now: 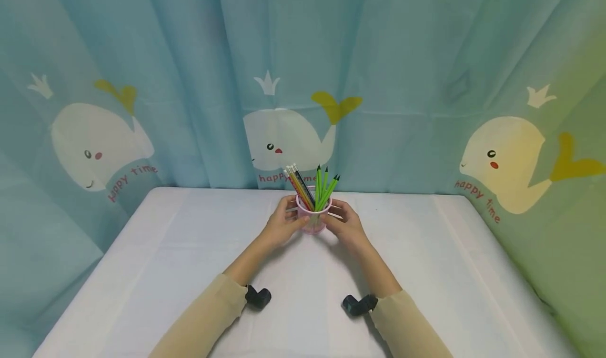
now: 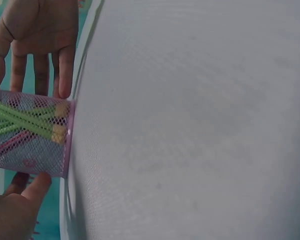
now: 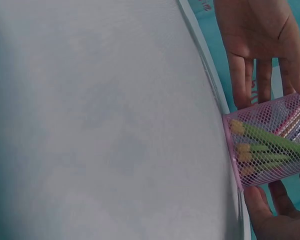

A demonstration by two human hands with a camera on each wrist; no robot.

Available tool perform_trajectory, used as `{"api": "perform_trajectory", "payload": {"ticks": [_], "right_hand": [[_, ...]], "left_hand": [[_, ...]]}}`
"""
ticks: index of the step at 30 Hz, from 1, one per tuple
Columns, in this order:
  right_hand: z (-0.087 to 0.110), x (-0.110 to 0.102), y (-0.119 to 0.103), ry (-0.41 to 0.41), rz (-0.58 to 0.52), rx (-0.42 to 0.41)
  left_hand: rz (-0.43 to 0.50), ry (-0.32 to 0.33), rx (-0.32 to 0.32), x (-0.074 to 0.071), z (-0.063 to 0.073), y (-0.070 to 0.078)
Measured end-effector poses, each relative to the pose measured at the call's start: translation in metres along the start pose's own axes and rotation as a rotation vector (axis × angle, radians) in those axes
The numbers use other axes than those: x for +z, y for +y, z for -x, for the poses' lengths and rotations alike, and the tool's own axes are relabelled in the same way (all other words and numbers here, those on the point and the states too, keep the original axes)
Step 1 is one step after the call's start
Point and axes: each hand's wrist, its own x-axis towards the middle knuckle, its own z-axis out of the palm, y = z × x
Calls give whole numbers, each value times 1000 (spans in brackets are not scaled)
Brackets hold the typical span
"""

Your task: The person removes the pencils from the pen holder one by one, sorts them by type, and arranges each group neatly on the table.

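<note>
Between both hands stands a pink mesh pen cup (image 1: 312,223) near the table's far edge. My left hand (image 1: 282,224) grips its left side and my right hand (image 1: 347,226) its right, thumbs toward me. Green pencils (image 1: 324,194) with dark tips lean right in the cup; several striped pencils (image 1: 301,187) lean left. Through the mesh (image 2: 20,155) in the left wrist view, the green pencils' pale yellow lower ends show; the left hand (image 2: 12,212) is below, the right (image 2: 42,27) above. The right wrist view has the cup (image 3: 270,175) at its right edge.
A white cloth covers the table (image 1: 189,242). Behind it hangs a blue-green curtain (image 1: 402,58) printed with whales, close to the table's far edge. Dark wrist devices (image 1: 359,305) stick out from both beige sleeves (image 1: 203,316).
</note>
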Motion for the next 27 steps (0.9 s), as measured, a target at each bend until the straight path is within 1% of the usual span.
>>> {"api": "perform_trajectory", "payload": {"ticks": [6,13,22,27], "right_hand": [[8,-2,1,-20,16,-32],[14,-3,0,-52,46,-21],[23,-3,-4,-79,76,-9],[29,-4,-8,-121,104,-16]], "left_hand": [[15,-18,-10,-2,9,1],[-3,-18,4,-4,18,4],[-14,-17,-3,-7,27,7],[-31,-31,-1,-8,35,9]]}}
